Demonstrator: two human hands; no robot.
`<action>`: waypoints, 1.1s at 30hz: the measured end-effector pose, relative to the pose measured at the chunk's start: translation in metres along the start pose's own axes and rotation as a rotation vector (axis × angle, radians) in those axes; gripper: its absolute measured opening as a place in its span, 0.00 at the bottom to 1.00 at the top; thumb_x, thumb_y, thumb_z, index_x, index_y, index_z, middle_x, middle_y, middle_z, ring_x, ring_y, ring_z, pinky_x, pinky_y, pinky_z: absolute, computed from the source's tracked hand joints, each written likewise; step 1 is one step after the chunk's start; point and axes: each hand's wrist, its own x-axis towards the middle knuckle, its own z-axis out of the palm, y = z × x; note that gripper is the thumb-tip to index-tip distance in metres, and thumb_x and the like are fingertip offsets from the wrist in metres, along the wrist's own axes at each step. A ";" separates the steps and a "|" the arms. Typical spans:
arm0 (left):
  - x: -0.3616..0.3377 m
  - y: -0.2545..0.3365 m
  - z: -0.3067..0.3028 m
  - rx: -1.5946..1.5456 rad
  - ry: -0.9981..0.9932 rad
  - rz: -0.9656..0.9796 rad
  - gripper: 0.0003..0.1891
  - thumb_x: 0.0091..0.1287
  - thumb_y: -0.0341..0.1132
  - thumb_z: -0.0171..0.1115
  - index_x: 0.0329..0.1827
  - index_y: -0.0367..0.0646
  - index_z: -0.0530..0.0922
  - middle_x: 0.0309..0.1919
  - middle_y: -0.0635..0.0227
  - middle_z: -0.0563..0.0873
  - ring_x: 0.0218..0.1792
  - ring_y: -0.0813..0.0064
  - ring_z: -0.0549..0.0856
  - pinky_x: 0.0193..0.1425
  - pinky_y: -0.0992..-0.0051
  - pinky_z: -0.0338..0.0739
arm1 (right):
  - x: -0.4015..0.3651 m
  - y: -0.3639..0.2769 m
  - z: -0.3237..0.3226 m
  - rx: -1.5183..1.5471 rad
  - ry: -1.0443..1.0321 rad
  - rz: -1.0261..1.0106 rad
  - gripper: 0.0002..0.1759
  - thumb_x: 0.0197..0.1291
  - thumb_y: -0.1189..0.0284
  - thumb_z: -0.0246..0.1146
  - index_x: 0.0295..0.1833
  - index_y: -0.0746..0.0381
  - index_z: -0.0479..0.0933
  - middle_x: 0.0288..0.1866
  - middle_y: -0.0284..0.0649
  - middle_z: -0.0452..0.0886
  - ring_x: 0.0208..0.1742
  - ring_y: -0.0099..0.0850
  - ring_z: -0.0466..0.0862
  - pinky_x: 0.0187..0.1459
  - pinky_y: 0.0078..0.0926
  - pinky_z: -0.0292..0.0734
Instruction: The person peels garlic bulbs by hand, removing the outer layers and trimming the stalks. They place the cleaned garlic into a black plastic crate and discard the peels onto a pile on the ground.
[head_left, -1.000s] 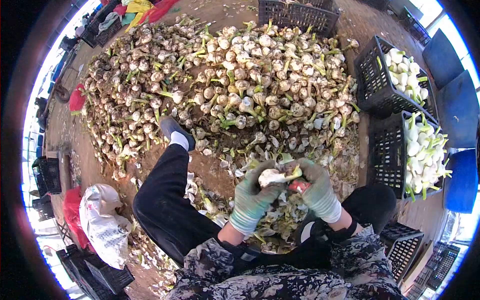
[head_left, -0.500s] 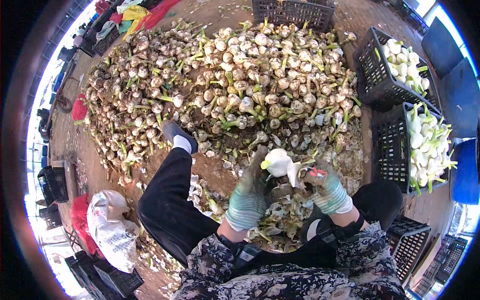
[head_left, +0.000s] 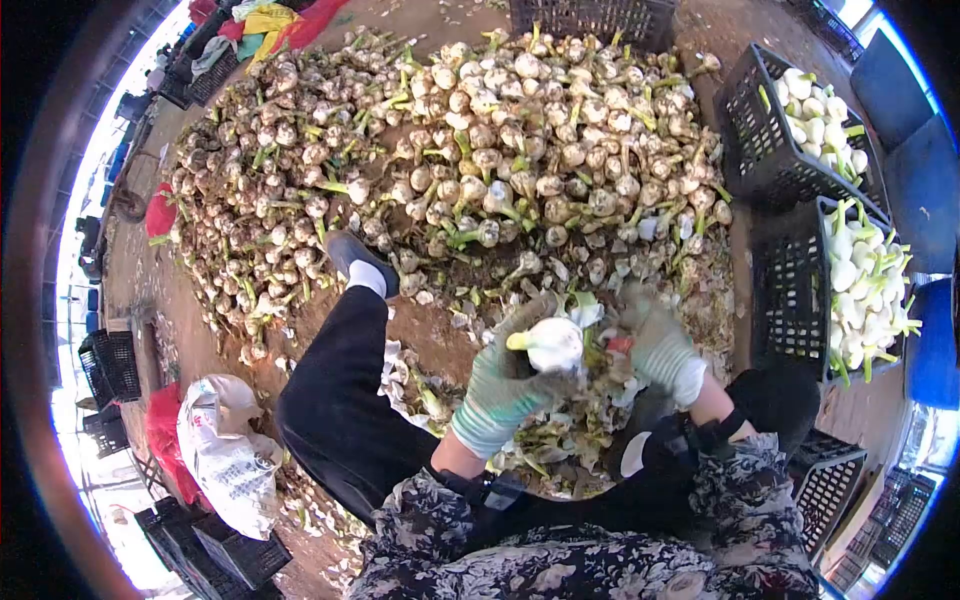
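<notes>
My left hand, in a green striped glove, holds a peeled white garlic bulb with a short green stalk pointing left. My right hand, gloved the same way, sits just right of the bulb and grips a small red-handled tool, mostly hidden. Loose papery skins lie in a heap under both hands, between my legs. A big pile of unpeeled garlic with green stalks spreads on the ground in front of me.
Two black crates on the right hold peeled white bulbs. Empty black crates stand at the top and lower right. My left leg stretches toward the pile. A white sack lies at the left.
The bulb has been turned so its stalk now points left, and it sits lower in my left hand. My right hand has shifted slightly right and up, pulling skin away.
</notes>
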 end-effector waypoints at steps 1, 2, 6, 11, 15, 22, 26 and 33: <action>-0.001 -0.004 -0.002 0.139 0.021 0.067 0.43 0.45 0.33 0.74 0.64 0.40 0.59 0.54 0.63 0.73 0.53 0.73 0.74 0.57 0.73 0.71 | 0.002 0.005 0.001 0.027 0.121 -0.057 0.23 0.54 0.64 0.61 0.55 0.60 0.72 0.56 0.54 0.72 0.58 0.44 0.72 0.57 0.35 0.66; -0.002 -0.004 -0.002 0.137 0.017 0.063 0.43 0.45 0.33 0.74 0.64 0.40 0.59 0.54 0.63 0.73 0.53 0.73 0.74 0.57 0.73 0.71 | -0.005 -0.020 -0.022 0.149 0.119 -0.121 0.25 0.54 0.61 0.60 0.55 0.61 0.70 0.59 0.51 0.69 0.57 0.39 0.72 0.54 0.32 0.68; 0.001 -0.003 0.007 0.451 0.049 0.181 0.38 0.46 0.35 0.74 0.61 0.38 0.65 0.55 0.61 0.74 0.54 0.72 0.74 0.58 0.71 0.69 | -0.020 -0.070 -0.034 0.709 -0.052 -0.001 0.25 0.52 0.62 0.62 0.51 0.67 0.71 0.45 0.50 0.76 0.47 0.40 0.78 0.47 0.32 0.72; -0.003 -0.002 0.006 0.210 0.008 0.119 0.40 0.46 0.37 0.74 0.62 0.37 0.64 0.54 0.63 0.74 0.53 0.72 0.75 0.58 0.72 0.70 | -0.017 -0.058 -0.024 0.688 -0.080 -0.122 0.26 0.52 0.65 0.63 0.55 0.67 0.68 0.46 0.49 0.77 0.46 0.40 0.78 0.49 0.30 0.72; -0.002 -0.004 0.006 0.085 0.008 0.045 0.42 0.45 0.36 0.75 0.63 0.36 0.62 0.55 0.63 0.74 0.54 0.72 0.74 0.58 0.72 0.70 | -0.020 -0.022 -0.007 1.163 -0.069 0.019 0.25 0.51 0.70 0.62 0.56 0.65 0.69 0.47 0.48 0.78 0.47 0.39 0.78 0.50 0.27 0.71; -0.002 -0.012 0.010 0.611 0.168 0.256 0.35 0.44 0.23 0.69 0.59 0.37 0.67 0.55 0.59 0.73 0.53 0.70 0.75 0.58 0.73 0.70 | -0.029 -0.066 0.002 0.462 0.304 -0.129 0.20 0.46 0.76 0.62 0.48 0.65 0.73 0.37 0.46 0.81 0.38 0.35 0.81 0.41 0.26 0.74; -0.002 -0.005 0.017 0.392 0.107 0.182 0.34 0.46 0.23 0.69 0.60 0.38 0.67 0.53 0.60 0.76 0.53 0.71 0.76 0.57 0.73 0.71 | -0.031 -0.044 -0.007 0.580 0.156 -0.132 0.17 0.49 0.70 0.63 0.45 0.65 0.74 0.36 0.45 0.80 0.35 0.33 0.80 0.38 0.26 0.73; -0.002 -0.003 0.016 0.309 0.061 0.148 0.35 0.47 0.28 0.72 0.60 0.38 0.66 0.53 0.62 0.75 0.52 0.73 0.76 0.57 0.74 0.71 | -0.030 -0.053 -0.023 0.774 -0.141 -0.022 0.25 0.53 0.62 0.64 0.51 0.68 0.70 0.36 0.41 0.80 0.31 0.27 0.81 0.28 0.20 0.75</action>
